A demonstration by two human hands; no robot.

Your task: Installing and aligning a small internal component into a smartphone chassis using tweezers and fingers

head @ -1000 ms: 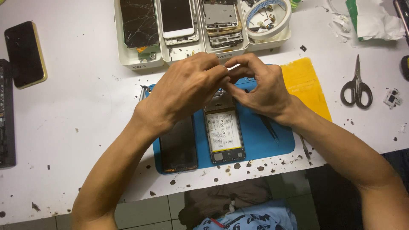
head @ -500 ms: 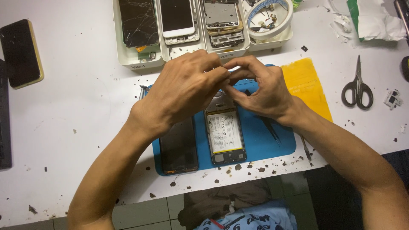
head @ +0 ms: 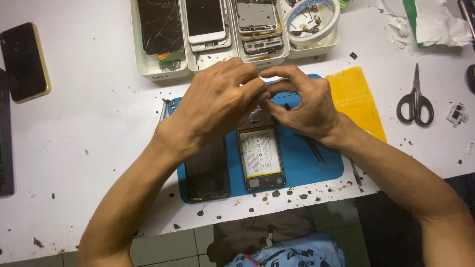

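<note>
Head view: white trays (head: pixel 163 69) at the frame's top hold a cracked screen (head: pixel 159 25), a white phone (head: pixel 204 21) and bare frames (head: pixel 256 17). Mid-frame, left hand (head: pixel 217 106) and right hand (head: pixel 302 101) meet fingertip to fingertip just above the opened phone (head: pixel 260 155) on the blue mat (head: pixel 316 165); whether either grip holds anything, I cannot tell.

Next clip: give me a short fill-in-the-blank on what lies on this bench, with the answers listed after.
1. The opened phone with its battery showing lies on a ____ work mat.
2. The left hand and right hand meet fingertip to fingertip ____ the opened phone's top end.
3. The scissors lie to the right of a ____ sheet.
4. The phone in the leftmost white tray has a ____ screen.

Missing words: blue; above; yellow; cracked
</note>
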